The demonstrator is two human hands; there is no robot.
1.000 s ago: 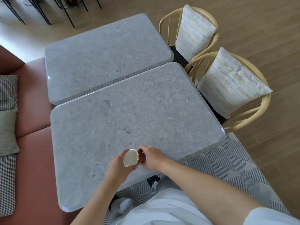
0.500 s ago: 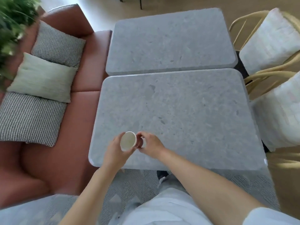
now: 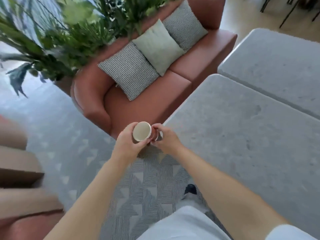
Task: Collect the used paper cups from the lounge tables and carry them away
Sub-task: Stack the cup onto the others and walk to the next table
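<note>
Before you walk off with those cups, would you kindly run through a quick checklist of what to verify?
1. Left hand grips the paper cup: ok.
2. Right hand holds a second cup beside it: ok, though it is mostly hidden.
3. Cups empty of liquid: cannot tell.
4. No cups left on the visible part of the near table: ok.
5. Far table fully checked: cannot tell, only part shows.
6. Rug ahead free of obstacles: ok.

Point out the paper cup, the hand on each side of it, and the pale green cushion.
paper cup (image 3: 141, 131), head view, on its open pale interior.
left hand (image 3: 125, 144), head view, back of the hand.
right hand (image 3: 167, 140), head view, back of the hand.
pale green cushion (image 3: 158, 46), head view, middle of its face.
</note>
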